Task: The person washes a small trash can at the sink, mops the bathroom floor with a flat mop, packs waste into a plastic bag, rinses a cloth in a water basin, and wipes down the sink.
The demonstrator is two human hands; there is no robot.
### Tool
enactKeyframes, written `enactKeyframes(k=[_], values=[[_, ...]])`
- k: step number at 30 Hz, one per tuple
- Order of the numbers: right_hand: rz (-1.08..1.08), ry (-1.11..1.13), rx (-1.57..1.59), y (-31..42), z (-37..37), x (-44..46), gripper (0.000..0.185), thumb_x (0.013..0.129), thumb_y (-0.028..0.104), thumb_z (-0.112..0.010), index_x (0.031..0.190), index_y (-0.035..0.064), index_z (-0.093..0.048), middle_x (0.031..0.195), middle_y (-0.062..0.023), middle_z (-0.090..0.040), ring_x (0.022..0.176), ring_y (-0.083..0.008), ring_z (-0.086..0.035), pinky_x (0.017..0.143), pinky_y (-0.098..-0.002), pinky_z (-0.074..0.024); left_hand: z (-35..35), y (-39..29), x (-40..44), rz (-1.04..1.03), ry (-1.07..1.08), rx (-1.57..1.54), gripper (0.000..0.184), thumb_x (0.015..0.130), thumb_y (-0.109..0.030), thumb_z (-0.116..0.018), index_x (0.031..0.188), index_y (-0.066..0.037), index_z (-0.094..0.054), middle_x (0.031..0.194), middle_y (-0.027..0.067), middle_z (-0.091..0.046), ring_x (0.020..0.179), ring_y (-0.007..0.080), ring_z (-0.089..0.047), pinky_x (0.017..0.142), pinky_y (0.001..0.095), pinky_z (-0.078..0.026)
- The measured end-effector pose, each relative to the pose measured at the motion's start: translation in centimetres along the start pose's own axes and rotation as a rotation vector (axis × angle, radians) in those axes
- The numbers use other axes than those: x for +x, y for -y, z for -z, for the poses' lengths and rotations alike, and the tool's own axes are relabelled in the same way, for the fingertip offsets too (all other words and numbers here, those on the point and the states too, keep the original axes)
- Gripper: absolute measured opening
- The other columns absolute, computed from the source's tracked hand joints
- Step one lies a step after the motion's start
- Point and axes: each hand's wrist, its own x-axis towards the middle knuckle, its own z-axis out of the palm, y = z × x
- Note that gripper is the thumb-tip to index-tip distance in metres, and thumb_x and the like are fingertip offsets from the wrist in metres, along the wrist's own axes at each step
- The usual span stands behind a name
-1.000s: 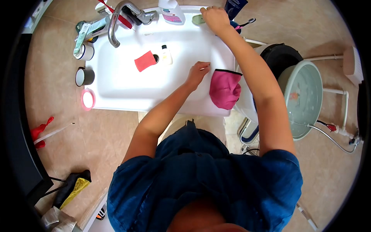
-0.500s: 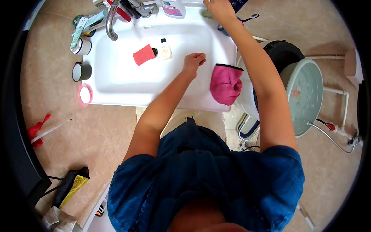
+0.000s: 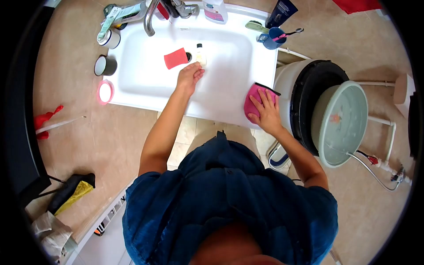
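In the white sink point(image 3: 225, 97) lies a small pale bottle point(image 3: 200, 56) with a black cap. My left hand point(image 3: 190, 78) reaches over the basin, its curled fingertips closed at the bottle's lower end; how firm the hold is does not show. A red sponge point(image 3: 176, 58) lies beside the bottle, partly over the drain point(image 3: 189, 56). On the sink's front right corner, my right hand point(image 3: 266, 109) rests flat with fingers spread over a pink cloth pouch point(image 3: 250, 100) with a black edge, covering part of it.
At the back right are a hairbrush point(image 3: 257, 26), a blue mug point(image 3: 273, 39) with a toothbrush, and a dark tube point(image 3: 281, 13). The faucet point(image 3: 151, 20) overhangs the basin. Cups point(image 3: 105, 66) line the left rim. A water-filled basin point(image 3: 343, 123) stands right.
My right hand has come down from the back right corner onto the pink pouch. My left hand has moved left to the bottle. The view has shifted slightly.
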Motion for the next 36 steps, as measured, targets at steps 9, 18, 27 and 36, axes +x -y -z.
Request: enactKeyframes(k=[9, 18, 27, 36], values=[[0.182, -0.237, -0.120, -6.8, -2.4, 10.4, 0.056, 0.089, 0.048, -0.057, 0.138, 0.0215, -0.050, 0.152, -0.0093, -0.035, 0.140, -0.0327, -0.030, 0.114, -0.0537, -0.0211, 5.0, 3.2, -10.9, -0.108, -0.176, -0.141, 0.011, 0.093, -0.011, -0.061, 0.102, -0.004, -0.063, 0.088, 0.0035, -0.065, 0.079, 0.0142, -0.063, 0.074, 0.0257, -0.053], [0.425, -0.066, 0.145, 2.6, -7.0, 3.1, 0.047, 0.084, 0.043, -0.060, 0.119, 0.0124, -0.062, 0.119, -0.0127, -0.062, 0.116, -0.0293, -0.055, 0.108, -0.0531, -0.0267, 9.1, 11.3, -22.8, -0.175, -0.390, -0.269, 0.012, 0.091, -0.017, -0.064, 0.099, -0.007, -0.063, 0.088, 0.0027, -0.065, 0.081, 0.0142, -0.062, 0.074, 0.0263, -0.052], [0.536, 0.006, 0.242, 10.3, -9.6, 7.3, 0.061, 0.086, 0.044, -0.056, 0.137, 0.0124, -0.048, 0.135, -0.0164, -0.051, 0.115, -0.0332, -0.055, 0.097, -0.0497, -0.0420, 11.1, 14.6, -31.1, -0.218, -0.508, -0.388, 0.012, 0.093, -0.017, -0.063, 0.100, -0.007, -0.063, 0.089, 0.0025, -0.065, 0.082, 0.0148, -0.063, 0.074, 0.0267, -0.052], [0.670, -0.114, -0.033, 1.1, -5.9, 1.4, 0.049, 0.093, 0.033, -0.054, 0.138, 0.0150, -0.048, 0.138, -0.0100, -0.051, 0.129, -0.0258, -0.046, 0.112, -0.0474, -0.0261, 12.8, 13.8, -35.7, -0.330, -0.541, -0.551, 0.016, 0.094, -0.017, -0.062, 0.103, -0.004, -0.062, 0.091, 0.0046, -0.065, 0.084, 0.0157, -0.063, 0.077, 0.0276, -0.053]])
